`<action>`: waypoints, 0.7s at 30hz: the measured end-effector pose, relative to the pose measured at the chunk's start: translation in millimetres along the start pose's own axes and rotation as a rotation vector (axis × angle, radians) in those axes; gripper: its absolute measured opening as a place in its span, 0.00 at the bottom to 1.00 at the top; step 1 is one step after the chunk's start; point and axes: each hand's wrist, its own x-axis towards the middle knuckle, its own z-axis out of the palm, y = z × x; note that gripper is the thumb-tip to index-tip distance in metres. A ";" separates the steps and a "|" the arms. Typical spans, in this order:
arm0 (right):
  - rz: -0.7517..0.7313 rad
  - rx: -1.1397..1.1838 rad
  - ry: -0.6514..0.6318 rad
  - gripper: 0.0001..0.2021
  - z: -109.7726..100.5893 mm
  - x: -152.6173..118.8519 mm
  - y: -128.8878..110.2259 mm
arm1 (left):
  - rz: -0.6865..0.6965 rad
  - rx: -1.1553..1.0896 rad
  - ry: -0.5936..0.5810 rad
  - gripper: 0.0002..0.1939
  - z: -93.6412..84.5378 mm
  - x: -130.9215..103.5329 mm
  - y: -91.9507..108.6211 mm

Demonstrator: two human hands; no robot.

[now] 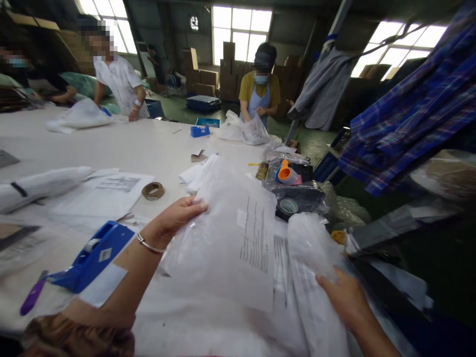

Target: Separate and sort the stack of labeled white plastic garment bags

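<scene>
My left hand (190, 210) pinches the upper left edge of a translucent plastic bag (226, 238) with printed text on its right part. The bag hangs over the white table (122, 144) in front of me. At the right, my right hand (344, 295) has its thumb and fingers on a crumpled translucent bag (310, 248); its fingertips are partly hidden by the plastic. More printed plastic shows between the two bags. A silver bracelet is on my left wrist.
A blue tape dispenser (91, 255), purple cutter (33, 296) and brown tape roll (152, 191) lie left. Behind the bags are an orange tape tool (285, 171) and black tape roll (288, 206). People work across the table; clothes hang right.
</scene>
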 end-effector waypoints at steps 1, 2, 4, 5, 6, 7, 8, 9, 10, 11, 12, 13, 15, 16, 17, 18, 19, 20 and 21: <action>-0.036 -0.022 -0.005 0.26 9.7 3.2 -3.5 | -0.019 -0.026 0.014 0.15 -8.4 -3.1 -2.7; -0.078 -0.048 -0.014 0.24 20.1 6.6 -7.3 | -0.040 -0.048 0.024 0.15 -16.0 -6.1 -5.8; -0.142 -0.100 -0.042 0.22 41.9 14.2 -16.2 | -0.052 -0.084 0.044 0.15 -28.7 -11.3 -12.2; -0.162 -0.120 -0.054 0.20 52.8 18.2 -21.1 | -0.047 -0.098 0.050 0.16 -34.0 -13.5 -15.3; -0.176 -0.135 -0.063 0.20 63.3 22.1 -26.3 | -0.038 -0.112 0.053 0.17 -38.8 -15.3 -18.2; -0.185 -0.145 -0.071 0.19 73.3 25.7 -31.6 | -0.028 -0.125 0.054 0.18 -43.1 -16.7 -20.9; -0.189 -0.147 -0.079 0.19 82.6 29.0 -36.7 | -0.020 -0.137 0.055 0.18 -46.9 -18.0 -23.2; -0.195 -0.144 -0.089 0.18 91.1 31.8 -41.5 | -0.010 -0.150 0.056 0.19 -50.2 -19.1 -25.3; -0.203 -0.141 -0.101 0.18 98.6 34.1 -45.7 | -0.001 -0.163 0.054 0.19 -52.8 -20.2 -27.0; -0.207 -0.139 -0.114 0.18 105.1 35.7 -49.2 | 0.009 -0.176 0.049 0.20 -54.8 -21.5 -28.5; -0.209 -0.137 -0.126 0.17 110.5 36.9 -52.0 | 0.017 -0.192 0.039 0.20 -56.2 -23.0 -29.9; -0.208 -0.135 -0.137 0.17 114.8 37.6 -53.9 | 0.025 -0.215 0.026 0.20 -56.9 -24.7 -31.1; -0.201 -0.138 -0.158 0.16 120.0 38.4 -55.7 | 0.035 -0.268 0.002 0.21 -57.6 -28.2 -33.3; -0.197 -0.141 -0.167 0.15 121.1 38.8 -55.8 | 0.043 -0.291 0.000 0.22 -58.1 -29.6 -34.1; -0.192 -0.144 -0.176 0.15 121.4 39.2 -55.5 | 0.051 -0.308 0.008 0.22 -58.8 -30.5 -34.5; -0.189 -0.147 -0.184 0.15 121.1 39.7 -55.1 | 0.057 -0.313 0.018 0.23 -59.8 -30.8 -34.3; -0.185 -0.149 -0.190 0.15 120.4 40.0 -54.8 | 0.062 -0.306 0.029 0.24 -61.1 -30.4 -33.1; -0.181 -0.148 -0.194 0.16 119.4 40.1 -54.6 | 0.068 -0.288 0.039 0.25 -62.3 -29.3 -30.7; -0.177 -0.145 -0.197 0.16 118.5 39.8 -54.7 | 0.072 -0.260 0.041 0.25 -62.9 -27.5 -26.7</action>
